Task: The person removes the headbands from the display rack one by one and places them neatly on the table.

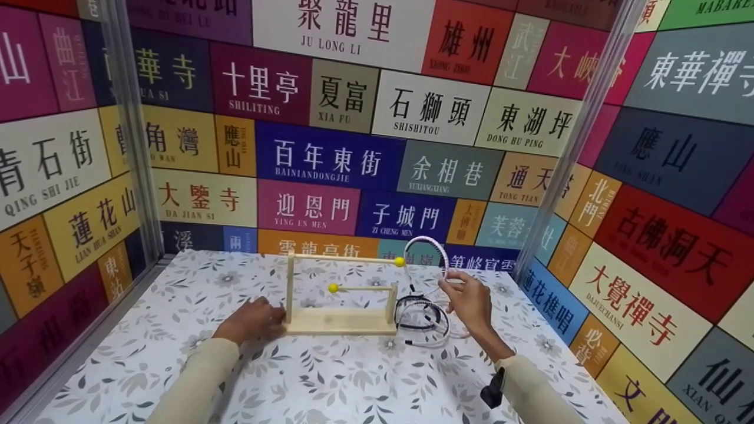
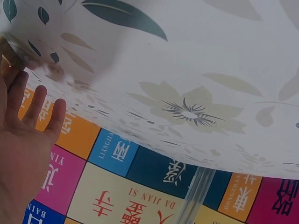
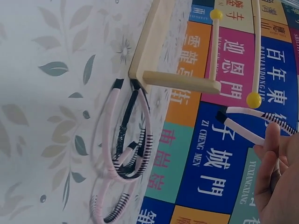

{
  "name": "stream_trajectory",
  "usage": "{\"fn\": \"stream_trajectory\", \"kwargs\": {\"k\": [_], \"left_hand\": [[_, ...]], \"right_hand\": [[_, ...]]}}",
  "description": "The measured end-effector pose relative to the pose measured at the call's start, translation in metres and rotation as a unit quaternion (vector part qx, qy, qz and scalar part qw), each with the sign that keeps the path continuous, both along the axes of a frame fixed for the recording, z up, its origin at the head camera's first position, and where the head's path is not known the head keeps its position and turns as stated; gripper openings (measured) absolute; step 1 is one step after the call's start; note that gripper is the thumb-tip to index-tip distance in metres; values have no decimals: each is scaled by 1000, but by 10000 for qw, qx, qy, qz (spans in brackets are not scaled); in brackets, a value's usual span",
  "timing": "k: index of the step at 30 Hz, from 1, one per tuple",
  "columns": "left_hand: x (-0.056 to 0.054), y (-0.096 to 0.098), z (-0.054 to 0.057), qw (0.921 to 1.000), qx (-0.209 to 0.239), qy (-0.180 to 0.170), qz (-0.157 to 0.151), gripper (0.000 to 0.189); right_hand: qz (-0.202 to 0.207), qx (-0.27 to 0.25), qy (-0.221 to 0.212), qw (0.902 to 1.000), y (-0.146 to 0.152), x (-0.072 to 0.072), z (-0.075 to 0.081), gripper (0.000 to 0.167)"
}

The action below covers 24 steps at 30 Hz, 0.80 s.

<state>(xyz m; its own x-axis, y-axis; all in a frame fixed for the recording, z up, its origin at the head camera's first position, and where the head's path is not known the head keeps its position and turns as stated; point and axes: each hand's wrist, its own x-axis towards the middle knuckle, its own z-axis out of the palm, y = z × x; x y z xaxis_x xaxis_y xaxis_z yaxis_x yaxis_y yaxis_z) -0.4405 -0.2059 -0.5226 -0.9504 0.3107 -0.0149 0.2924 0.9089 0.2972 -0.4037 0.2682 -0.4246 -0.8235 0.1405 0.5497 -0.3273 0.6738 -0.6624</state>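
Observation:
A pale wooden stand [image 1: 341,321] has a tall left post, a shorter right post and two horizontal rods tipped with yellow balls. At its left end, my left hand [image 1: 253,320] holds the base; the left wrist view shows the outer fingers extended and hides the thumb. My right hand [image 1: 469,299] pinches a pink headband [image 3: 245,132] with dark teeth between thumb and fingers. That headband is raised beside the yellow ball [image 1: 399,262] of the upper rod, and whether they touch I cannot tell. The lower rod's ball [image 1: 333,288] points left.
More headbands, pink [image 3: 110,126] and black [image 3: 125,123], lie in an overlapping pile at the stand's right end. A white leaf-patterned cloth [image 1: 330,383] covers the table. Walls of coloured sign panels [image 1: 330,154] enclose the back and sides, with metal posts [image 1: 132,118] at the corners.

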Motion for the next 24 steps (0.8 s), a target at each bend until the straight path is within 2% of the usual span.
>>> {"fn": "stream_trajectory", "kwargs": {"k": [6, 12, 17, 24], "left_hand": [[-2, 1, -1, 9999, -105, -25, 0, 33], [-4, 0, -2, 9998, -193, -22, -21, 39], [-6, -1, -3, 9998, -112, -128, 87, 38], [-9, 0, -6, 9997, -100, -180, 121, 38]], "right_hand": [[-126, 129, -169, 9997, 19, 5, -13, 26], [-233, -21, -522, 9984, 43, 12, -28, 27], [-311, -170, -953, 9948, 66, 18, -43, 33], [-454, -410, -1620, 9849, 94, 20, -65, 38]]}}
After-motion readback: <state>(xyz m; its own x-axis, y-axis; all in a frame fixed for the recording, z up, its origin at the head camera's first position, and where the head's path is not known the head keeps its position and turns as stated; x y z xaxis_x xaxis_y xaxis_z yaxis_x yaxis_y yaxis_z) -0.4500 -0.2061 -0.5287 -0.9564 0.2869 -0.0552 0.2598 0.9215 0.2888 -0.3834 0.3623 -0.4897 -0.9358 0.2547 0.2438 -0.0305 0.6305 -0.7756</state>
